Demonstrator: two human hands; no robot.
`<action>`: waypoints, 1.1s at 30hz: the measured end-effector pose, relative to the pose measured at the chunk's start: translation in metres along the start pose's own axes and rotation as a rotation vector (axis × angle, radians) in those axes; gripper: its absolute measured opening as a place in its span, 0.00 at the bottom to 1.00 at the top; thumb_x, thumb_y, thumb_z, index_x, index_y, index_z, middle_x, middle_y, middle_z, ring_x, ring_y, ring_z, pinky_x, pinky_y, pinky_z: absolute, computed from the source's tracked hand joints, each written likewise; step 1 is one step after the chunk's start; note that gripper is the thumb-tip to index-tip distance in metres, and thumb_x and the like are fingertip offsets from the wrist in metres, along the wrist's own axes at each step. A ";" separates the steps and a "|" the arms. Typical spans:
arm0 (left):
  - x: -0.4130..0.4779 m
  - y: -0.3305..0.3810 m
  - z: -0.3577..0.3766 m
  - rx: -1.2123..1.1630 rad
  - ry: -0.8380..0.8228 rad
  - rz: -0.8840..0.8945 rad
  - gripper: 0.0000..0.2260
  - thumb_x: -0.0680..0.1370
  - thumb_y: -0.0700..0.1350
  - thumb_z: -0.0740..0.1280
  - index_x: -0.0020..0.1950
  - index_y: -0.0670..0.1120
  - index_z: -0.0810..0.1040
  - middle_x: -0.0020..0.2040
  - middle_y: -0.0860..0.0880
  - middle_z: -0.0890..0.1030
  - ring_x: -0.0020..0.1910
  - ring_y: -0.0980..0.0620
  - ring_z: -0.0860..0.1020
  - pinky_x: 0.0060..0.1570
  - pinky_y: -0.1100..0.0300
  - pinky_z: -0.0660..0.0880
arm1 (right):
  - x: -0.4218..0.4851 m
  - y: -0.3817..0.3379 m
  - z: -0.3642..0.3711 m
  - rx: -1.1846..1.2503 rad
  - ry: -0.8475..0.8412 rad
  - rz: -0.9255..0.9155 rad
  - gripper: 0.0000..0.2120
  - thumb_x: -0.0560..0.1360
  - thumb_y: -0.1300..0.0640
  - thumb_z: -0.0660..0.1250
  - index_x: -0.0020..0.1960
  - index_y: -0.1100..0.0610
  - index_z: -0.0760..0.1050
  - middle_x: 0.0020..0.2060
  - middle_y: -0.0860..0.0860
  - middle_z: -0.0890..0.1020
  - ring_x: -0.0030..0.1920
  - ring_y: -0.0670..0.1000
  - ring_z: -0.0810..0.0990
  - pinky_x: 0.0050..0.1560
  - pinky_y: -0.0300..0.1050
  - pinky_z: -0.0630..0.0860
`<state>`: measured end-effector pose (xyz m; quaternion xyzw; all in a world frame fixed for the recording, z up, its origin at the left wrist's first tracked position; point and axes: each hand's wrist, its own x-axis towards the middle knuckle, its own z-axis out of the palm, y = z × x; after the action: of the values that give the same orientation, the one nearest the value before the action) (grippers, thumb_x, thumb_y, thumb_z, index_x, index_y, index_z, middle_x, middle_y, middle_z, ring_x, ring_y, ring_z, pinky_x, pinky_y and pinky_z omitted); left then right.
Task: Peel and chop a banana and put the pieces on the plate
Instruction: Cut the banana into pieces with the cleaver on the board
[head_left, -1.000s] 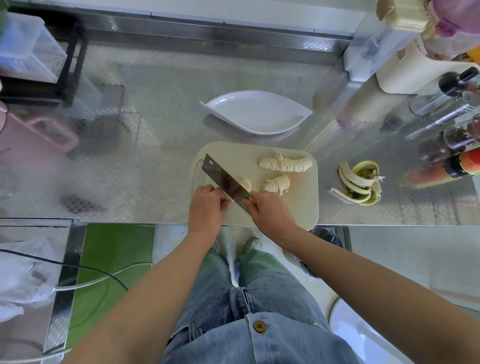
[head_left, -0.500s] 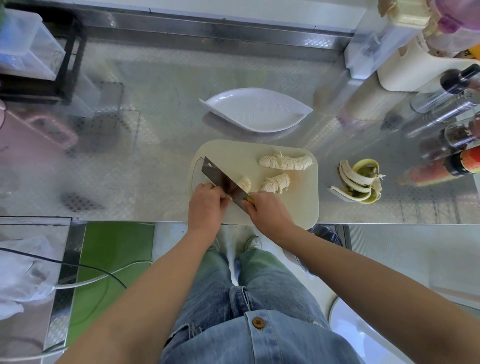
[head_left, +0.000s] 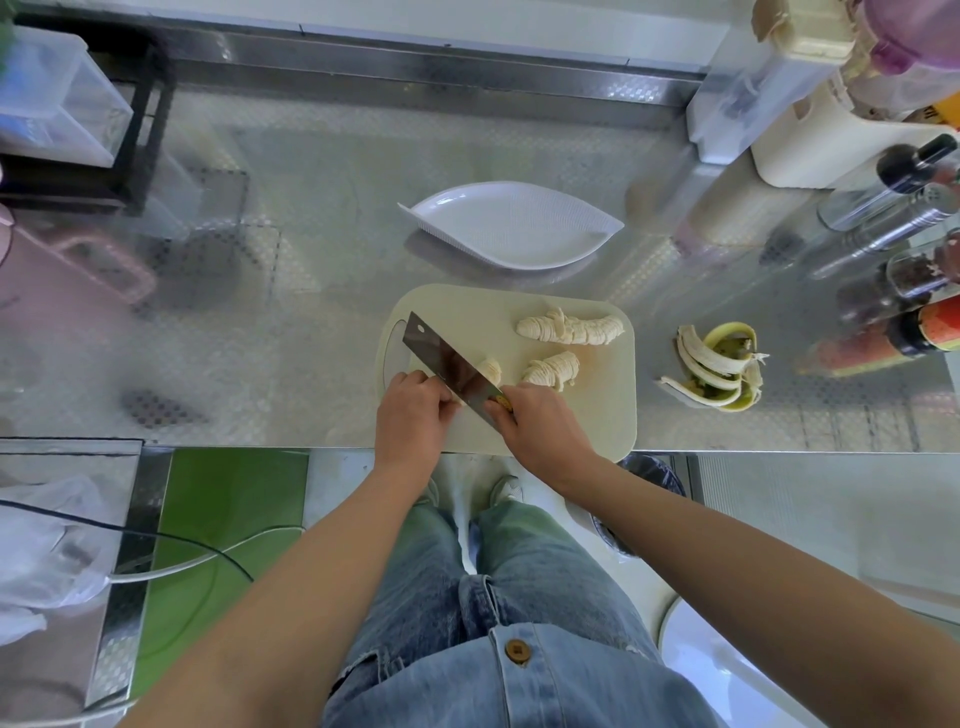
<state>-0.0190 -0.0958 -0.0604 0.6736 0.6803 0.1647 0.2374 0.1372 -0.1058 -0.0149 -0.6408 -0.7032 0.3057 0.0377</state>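
Note:
A cream cutting board (head_left: 597, 415) lies at the counter's front edge. On it are two rows of sliced banana (head_left: 570, 329) (head_left: 551, 370) and an uncut stub (head_left: 490, 370) beside the blade. My right hand (head_left: 543, 434) grips the handle of a cleaver (head_left: 448, 364), whose blade slants to the upper left over the stub. My left hand (head_left: 410, 421) has curled fingers on the banana piece left of the blade, mostly hiding it. A white leaf-shaped plate (head_left: 511, 228) stands behind the board with nothing on it.
The banana peel (head_left: 719, 371) lies right of the board. Bottles and jars (head_left: 904, 270) crowd the right side, with white containers behind them. A black rack with a clear box (head_left: 57, 98) stands at the back left, and a pink jug (head_left: 57, 280) at the left.
The cleaver blade has shifted slightly left along the banana stub between cuts. Both hands stay in nearly the same place.

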 end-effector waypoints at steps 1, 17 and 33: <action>0.000 0.000 0.000 -0.001 0.001 0.000 0.07 0.72 0.43 0.73 0.38 0.42 0.80 0.37 0.44 0.79 0.40 0.44 0.73 0.35 0.53 0.70 | 0.001 0.000 0.000 -0.003 -0.002 -0.001 0.15 0.81 0.51 0.58 0.37 0.57 0.67 0.32 0.53 0.70 0.33 0.54 0.68 0.35 0.45 0.61; 0.001 0.000 0.001 -0.009 0.005 -0.003 0.06 0.71 0.42 0.74 0.37 0.41 0.81 0.35 0.44 0.79 0.39 0.44 0.73 0.34 0.52 0.72 | 0.001 -0.001 -0.001 0.052 0.026 -0.006 0.16 0.80 0.52 0.58 0.37 0.57 0.66 0.31 0.52 0.70 0.32 0.54 0.68 0.35 0.45 0.60; 0.001 0.000 0.000 0.008 -0.001 -0.007 0.06 0.70 0.40 0.74 0.34 0.40 0.81 0.33 0.44 0.79 0.37 0.44 0.73 0.32 0.56 0.66 | 0.004 -0.003 0.002 0.007 -0.041 0.019 0.15 0.80 0.52 0.58 0.37 0.58 0.66 0.33 0.55 0.72 0.34 0.56 0.70 0.35 0.47 0.63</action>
<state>-0.0185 -0.0946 -0.0606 0.6724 0.6829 0.1608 0.2359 0.1332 -0.1030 -0.0166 -0.6408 -0.6966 0.3219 0.0227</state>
